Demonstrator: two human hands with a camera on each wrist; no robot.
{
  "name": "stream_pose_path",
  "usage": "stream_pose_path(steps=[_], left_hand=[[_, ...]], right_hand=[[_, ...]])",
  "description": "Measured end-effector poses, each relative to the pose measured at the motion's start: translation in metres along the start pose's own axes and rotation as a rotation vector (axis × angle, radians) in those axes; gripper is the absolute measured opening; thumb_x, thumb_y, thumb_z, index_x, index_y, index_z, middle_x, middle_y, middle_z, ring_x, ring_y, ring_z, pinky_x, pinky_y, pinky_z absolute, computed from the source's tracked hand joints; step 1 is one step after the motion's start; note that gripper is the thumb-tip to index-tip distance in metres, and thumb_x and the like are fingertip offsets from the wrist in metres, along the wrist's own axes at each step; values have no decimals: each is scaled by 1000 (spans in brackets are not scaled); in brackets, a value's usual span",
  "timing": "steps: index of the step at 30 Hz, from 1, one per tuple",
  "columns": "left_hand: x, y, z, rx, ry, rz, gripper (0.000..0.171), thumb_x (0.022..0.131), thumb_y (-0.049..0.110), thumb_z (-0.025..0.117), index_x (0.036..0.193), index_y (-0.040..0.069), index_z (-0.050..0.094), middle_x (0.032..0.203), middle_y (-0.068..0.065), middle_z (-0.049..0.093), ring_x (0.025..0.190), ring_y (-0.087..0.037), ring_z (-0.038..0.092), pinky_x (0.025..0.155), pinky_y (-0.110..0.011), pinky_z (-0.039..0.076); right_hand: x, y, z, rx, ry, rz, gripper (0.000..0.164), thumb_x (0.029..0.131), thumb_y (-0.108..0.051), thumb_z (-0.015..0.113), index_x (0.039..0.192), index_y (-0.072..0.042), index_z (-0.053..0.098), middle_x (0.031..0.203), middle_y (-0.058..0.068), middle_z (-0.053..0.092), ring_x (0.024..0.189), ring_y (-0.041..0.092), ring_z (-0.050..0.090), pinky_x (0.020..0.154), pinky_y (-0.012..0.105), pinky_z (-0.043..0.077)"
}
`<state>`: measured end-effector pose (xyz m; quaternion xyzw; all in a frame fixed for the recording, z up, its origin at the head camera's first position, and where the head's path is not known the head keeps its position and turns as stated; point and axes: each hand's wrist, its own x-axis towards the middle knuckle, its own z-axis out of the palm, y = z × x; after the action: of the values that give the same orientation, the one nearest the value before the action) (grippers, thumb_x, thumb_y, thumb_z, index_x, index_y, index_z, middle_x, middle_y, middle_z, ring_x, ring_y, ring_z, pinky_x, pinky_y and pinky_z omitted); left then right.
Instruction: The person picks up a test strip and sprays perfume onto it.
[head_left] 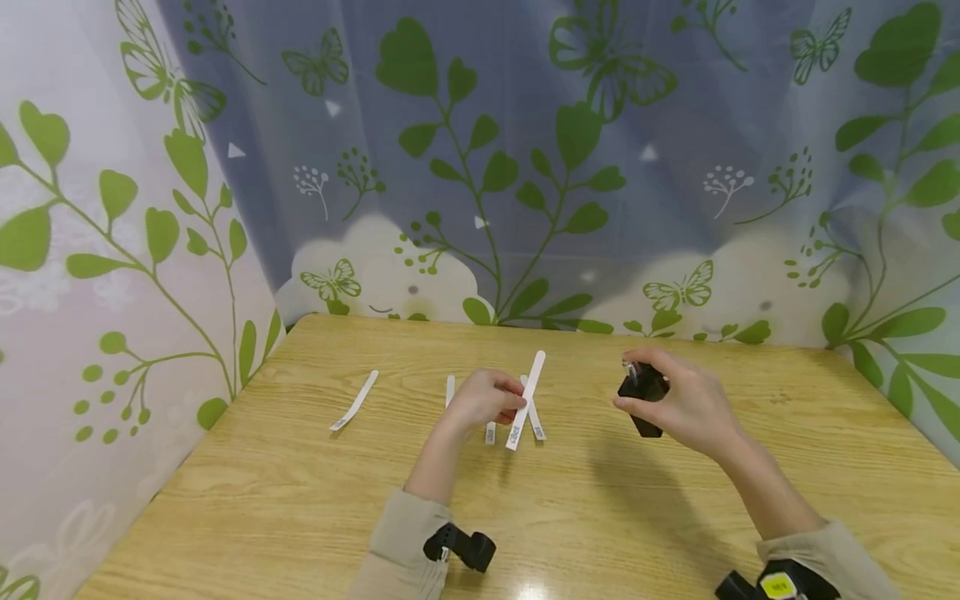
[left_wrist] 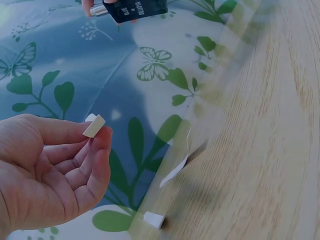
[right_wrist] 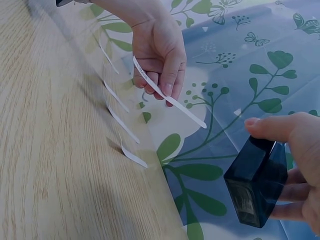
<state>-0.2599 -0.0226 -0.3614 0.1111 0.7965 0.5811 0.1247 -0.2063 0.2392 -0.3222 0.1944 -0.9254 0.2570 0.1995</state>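
A white perfume test strip (head_left: 535, 371), printed at its lower end, is pinched between the thumb and fingers of my left hand (head_left: 480, 400), held above the table. To the right, my right hand (head_left: 693, 408) grips a dark glass perfume bottle (head_left: 643, 404), also raised off the table. The forefinger is up by the bottle's silver spray neck (left_wrist: 98, 9), seen in the left wrist view. A gap separates bottle and strip. Several more test strips (right_wrist: 123, 125) lie in a row on the table, with bent ends; in the head view my left hand partly hides some.
The wood-grain table (head_left: 300, 517) reaches back to a blue leaf-and-butterfly curtain (head_left: 517, 167). A pale patterned curtain (head_left: 112, 292) hangs along the left side. One strip (head_left: 356, 402) lies apart, further left. Each wrist wears a black camera (head_left: 461, 546).
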Motion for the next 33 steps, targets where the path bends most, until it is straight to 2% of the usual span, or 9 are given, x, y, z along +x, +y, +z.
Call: stream_pose_path(steps=[3,10,15,22,29,33], left_hand=[[0,0,-1,4,0,-2,17,85,1,63,100,-6,64,82,-9,62,68,-17,58,69,-34,54],[0,-2,0,-1,2,-20,18,84,1,63,101,-7,64,81,-9,61,68,-17,58,67,-31,54],[0,-3,0,0,4,-21,18,84,1,63,101,-7,64,80,-9,61,68,-17,58,67,-33,54],[2,-4,0,2,8,-25,19,85,1,63,102,-7,64,81,-9,62,69,-17,58,67,-32,54],[1,-4,0,-6,4,-15,19,84,1,63,101,-7,65,81,-9,62,67,-16,58,69,-35,54],[1,-4,-1,-5,7,-15,18,84,1,63,100,-6,65,81,-9,62,67,-16,58,70,-36,54]], right_hand=[[0,1,-1,50,-25,32,55,75,-29,78,122,-12,56,105,14,63,79,29,63,59,38,51],[-1,2,-4,119,-43,55,60,78,-32,75,128,-10,52,119,17,57,91,36,62,71,47,53],[-3,1,-6,88,-10,31,59,77,-29,77,127,-9,53,120,16,58,94,34,61,75,50,51],[-4,-1,-5,16,16,-10,58,75,-29,78,125,-9,55,117,14,61,91,31,61,68,46,49],[-3,-1,-3,-5,45,-39,57,73,-25,79,123,-9,57,110,13,63,82,27,62,61,40,48],[-3,0,-1,-10,49,-42,56,73,-25,80,122,-9,57,110,12,63,82,27,62,61,40,49]])
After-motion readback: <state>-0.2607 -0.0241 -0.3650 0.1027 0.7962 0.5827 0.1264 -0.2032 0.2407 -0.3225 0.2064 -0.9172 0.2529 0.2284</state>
